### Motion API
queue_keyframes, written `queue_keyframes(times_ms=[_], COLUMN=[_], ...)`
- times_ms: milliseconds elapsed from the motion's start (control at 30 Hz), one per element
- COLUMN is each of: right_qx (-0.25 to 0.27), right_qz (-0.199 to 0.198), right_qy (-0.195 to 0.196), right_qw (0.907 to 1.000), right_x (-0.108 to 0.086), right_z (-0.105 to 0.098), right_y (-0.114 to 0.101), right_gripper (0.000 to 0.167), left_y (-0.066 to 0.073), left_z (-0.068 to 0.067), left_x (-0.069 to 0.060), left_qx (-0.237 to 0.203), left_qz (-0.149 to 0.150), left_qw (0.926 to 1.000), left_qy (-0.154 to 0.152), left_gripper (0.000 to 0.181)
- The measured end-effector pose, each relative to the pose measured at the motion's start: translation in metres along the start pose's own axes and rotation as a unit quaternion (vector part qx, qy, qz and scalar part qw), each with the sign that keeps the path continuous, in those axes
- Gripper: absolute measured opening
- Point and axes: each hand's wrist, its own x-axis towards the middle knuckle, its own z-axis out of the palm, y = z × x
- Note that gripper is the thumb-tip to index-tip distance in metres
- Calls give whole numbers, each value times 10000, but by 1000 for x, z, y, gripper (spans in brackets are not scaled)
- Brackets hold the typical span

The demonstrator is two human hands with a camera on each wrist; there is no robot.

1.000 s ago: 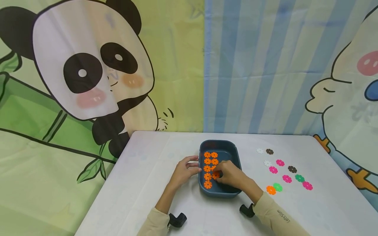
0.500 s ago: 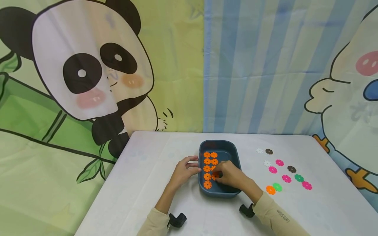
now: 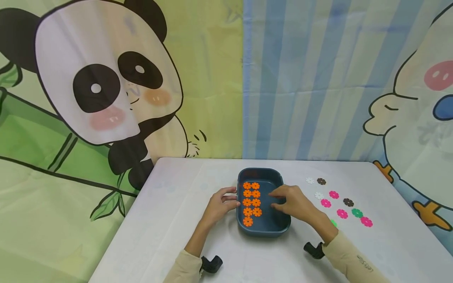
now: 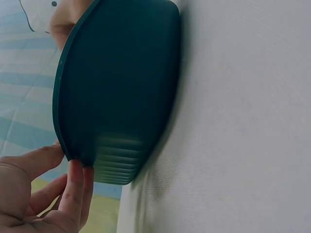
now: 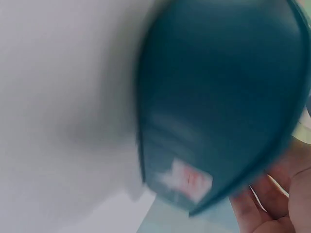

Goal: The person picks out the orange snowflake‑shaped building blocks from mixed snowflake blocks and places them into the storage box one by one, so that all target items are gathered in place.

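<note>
A dark blue rectangular tray (image 3: 267,231) stands on the white table. Orange flower-shaped discs (image 3: 247,202) lie inside it in two columns along its left side, the left column one disc longer. At the tray's left rim, my left hand (image 3: 216,208) touches the outside with its fingertips; thumb and fingers also meet that edge in the left wrist view. My right hand (image 3: 295,202) hovers over the tray's right side, thumb and index finger apart with nothing between them. In the right wrist view, the tray wall (image 5: 218,97) is blurred and the fingers are partly hidden behind it.
Loose flower discs lie right of the tray: white (image 3: 319,195), brown (image 3: 348,202), pink (image 3: 342,214) and green (image 3: 357,213). A light green disc (image 3: 334,223) is mostly covered by my right forearm. A patterned curtain (image 3: 283,78) hangs behind the table.
My right hand has let go of the lowest orange disc in the second column and moved right. Its forearm now covers the loose orange disc on the table. The left hand stays put.
</note>
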Motion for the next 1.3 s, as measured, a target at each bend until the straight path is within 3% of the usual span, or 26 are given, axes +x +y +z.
queue_keyframes(times_ms=[167,267,433,633,900,1300], right_qx=[-269,-391,-355,-229,-100,-305], right_qz=[128,418,1061,1473,1629,1547], right_qy=[428,475,131,-204,-623,-898], right_qw=[9986,9972,9936,9886,9846,9834], right_x=[-24,-39,-65,-92,-115,-122], right_z=[-21,-31,-42,-47,-49,-48], right_y=[12,19,33,48,62,70], right_gripper=[34,34,32,32,35,33], left_y=[1,1,1,0,-2,-2], left_z=[0,0,-1,-1,-1,-1], left_x=[0,-1,-1,0,0,1], left_qx=[-46,-83,-109,-97,-118,-95], left_qz=[-3,-12,-42,-67,-28,-6], left_qw=[10000,10000,9999,9999,9999,9999], left_qy=[-9,-13,0,-11,-54,-48], left_gripper=[57,56,56,56,57,56])
